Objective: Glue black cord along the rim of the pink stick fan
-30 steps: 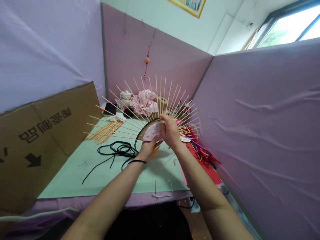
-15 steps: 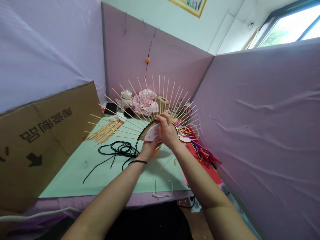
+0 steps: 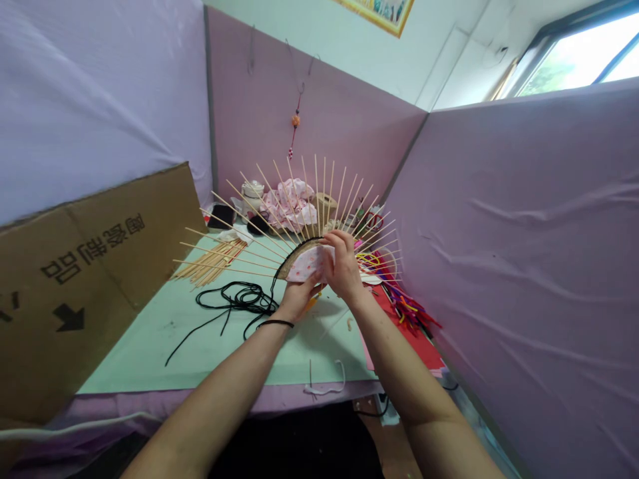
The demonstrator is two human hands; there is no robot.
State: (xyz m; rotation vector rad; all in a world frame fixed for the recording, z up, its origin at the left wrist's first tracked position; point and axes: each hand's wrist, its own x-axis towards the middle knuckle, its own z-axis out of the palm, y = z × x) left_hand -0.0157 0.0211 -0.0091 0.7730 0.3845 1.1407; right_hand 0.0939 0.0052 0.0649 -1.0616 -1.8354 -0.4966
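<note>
The left hand's grip is holding a stick fan from below, above the surface, while the right hand's grip is touching its black-edged arc. Thin sticks are radiating outward from that arc. A black cord is dropping from the fan's left end and lying in loops on the surface. Loose sticks are lying toward the left edge, crumpled pink cloth is sitting by the far edge, and red sheets are lying along the right edge.
</note>
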